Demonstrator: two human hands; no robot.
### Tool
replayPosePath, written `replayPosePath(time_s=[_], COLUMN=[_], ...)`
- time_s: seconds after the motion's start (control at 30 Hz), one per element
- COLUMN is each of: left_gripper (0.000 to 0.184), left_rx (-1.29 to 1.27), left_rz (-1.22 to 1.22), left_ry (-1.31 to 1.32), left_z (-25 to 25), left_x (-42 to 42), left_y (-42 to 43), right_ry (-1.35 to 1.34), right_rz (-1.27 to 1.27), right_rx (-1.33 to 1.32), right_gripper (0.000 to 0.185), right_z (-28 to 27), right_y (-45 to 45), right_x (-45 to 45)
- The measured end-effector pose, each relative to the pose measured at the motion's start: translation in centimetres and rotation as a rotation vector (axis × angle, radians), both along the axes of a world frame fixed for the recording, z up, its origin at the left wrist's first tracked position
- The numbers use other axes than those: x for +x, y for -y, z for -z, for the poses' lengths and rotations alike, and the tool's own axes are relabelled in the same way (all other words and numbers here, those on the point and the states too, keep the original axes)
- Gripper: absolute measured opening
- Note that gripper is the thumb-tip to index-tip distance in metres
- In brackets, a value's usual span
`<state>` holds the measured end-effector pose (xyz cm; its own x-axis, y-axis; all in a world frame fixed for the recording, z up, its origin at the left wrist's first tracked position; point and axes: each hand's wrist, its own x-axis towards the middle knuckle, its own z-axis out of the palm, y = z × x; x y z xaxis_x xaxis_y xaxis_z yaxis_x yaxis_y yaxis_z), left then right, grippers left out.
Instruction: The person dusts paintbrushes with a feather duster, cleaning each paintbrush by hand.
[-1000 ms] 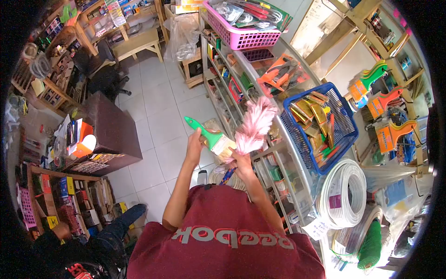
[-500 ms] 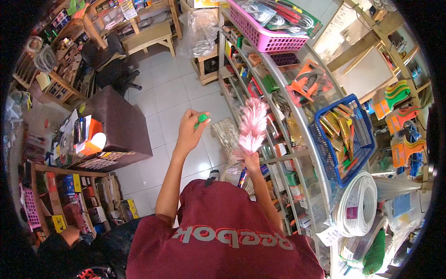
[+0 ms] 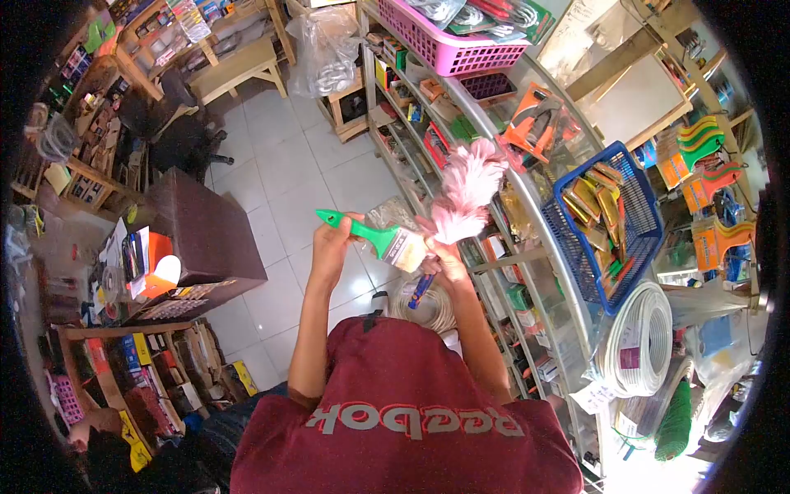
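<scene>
My left hand [image 3: 331, 247] is closed round the green handle of a paintbrush [image 3: 377, 239], which lies sideways with its pale bristles toward my right hand. Beside the bristle tips, my right hand [image 3: 448, 262] grips a pink feather duster [image 3: 467, 193]. The duster's feathers point up and away toward the glass display case, and its dark blue handle [image 3: 421, 290] shows below the hand. Whether the bristles touch my right fingers or the duster is unclear.
The glass case [image 3: 527, 198] on the right bears a blue basket [image 3: 568, 255] of packets, a pink basket [image 3: 444, 53] and coiled white cable [image 3: 609, 354]. A brown cabinet [image 3: 210, 226] stands left. At lower left is part of another person [image 3: 103, 424].
The brush, seen nearly end-on half a second ago, is now turned sideways, its bristles back near my right hand. The duster now leans further to the right.
</scene>
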<state>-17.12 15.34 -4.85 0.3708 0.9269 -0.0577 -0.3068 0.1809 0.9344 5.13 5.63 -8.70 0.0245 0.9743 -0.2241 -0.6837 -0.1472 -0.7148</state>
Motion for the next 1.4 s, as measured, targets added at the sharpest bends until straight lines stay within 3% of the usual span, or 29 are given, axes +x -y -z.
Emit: replayPosePath(time_s=[0.23,0.33,0.43,0.5,0.57,0.63,0.7,0.73,0.8,0.83,0.87,0.97,1.1,1.13,1.23,1.27,1.37,1.4], left_gripper=[0.033,0.032,0.03,0.03,0.03,0.03,0.031,0.032,0.032,0.033,0.032,0.031,0.029,0.029,0.029,0.031,0.033,0.035], left_rx=[-0.037,-0.068,-0.106,-0.108,-0.088,-0.043,-0.009,0.007,-0.011,-0.018,-0.018,-0.036,-0.074,-0.091,-0.162,-0.177,-0.193,-0.203], left_rz=[-0.116,-0.167,-0.279,-0.371,-0.442,-0.485,-0.499,-0.506,-0.522,-0.53,-0.53,-0.518,-0.519,-0.527,-0.606,-0.63,-0.653,-0.664], left_ry=[-0.081,-0.053,-0.014,0.004,0.013,0.013,-0.017,-0.031,-0.038,-0.041,-0.051,-0.05,-0.001,0.005,0.047,0.081,0.115,0.075], left_z=[-1.0,-1.2,-0.8,-0.3,-0.5,-1.0,-1.5,-1.6,-1.7,-1.8,-1.8,-1.4,-0.5,0.0,1.3,1.5,2.5,3.1], left_x=[0.8,1.7,2.3,2.7,3.0,3.8,4.2,4.3,4.2,4.2,4.2,4.8,5.8,6.1,7.0,7.7,9.6,10.0], left_y=[2.6,4.3,5.5,6.1,6.8,7.5,7.9,8.1,8.5,8.6,8.7,9.5,11.3,12.6,16.1,17.4,21.2,22.5], right_ry=[0.309,0.382,0.662,0.895,1.12,1.215,1.489,1.317,1.387,1.422,1.279,1.447,1.238,1.158,0.894,0.914,1.505,1.28], right_rz=[0.071,0.161,0.323,0.376,0.343,0.206,-0.04,0.095,0.091,0.091,0.075,0.181,-0.005,0.173,0.099,0.202,-0.196,-0.237], right_rx=[-0.188,-0.144,-0.196,-0.065,0.244,0.185,-0.071,-0.15,-0.231,-0.27,-0.245,0.284,-0.112,-0.196,-0.187,0.02,0.107,-0.057], right_gripper=[0.043,0.031,0.022,0.018,0.02,0.028,0.033,0.03,0.028,0.028,0.028,0.025,0.023,0.025,0.026,0.025,0.026,0.028], right_z=[-2.5,-1.1,1.4,2.3,3.2,6.2,7.1,7.9,10.5,9.8,7.5,11.1,9.4,14.6,11.1,7.1,9.3,11.5], right_y=[0.8,0.9,1.1,2.1,4.5,5.1,6.1,6.1,6.2,6.0,6.2,5.9,4.8,5.0,7.3,8.8,10.7,11.1], right_x=[2.6,4.1,6.0,6.3,5.7,5.1,5.5,5.5,6.6,6.6,6.4,6.7,6.9,7.4,7.0,5.9,7.4,8.0])
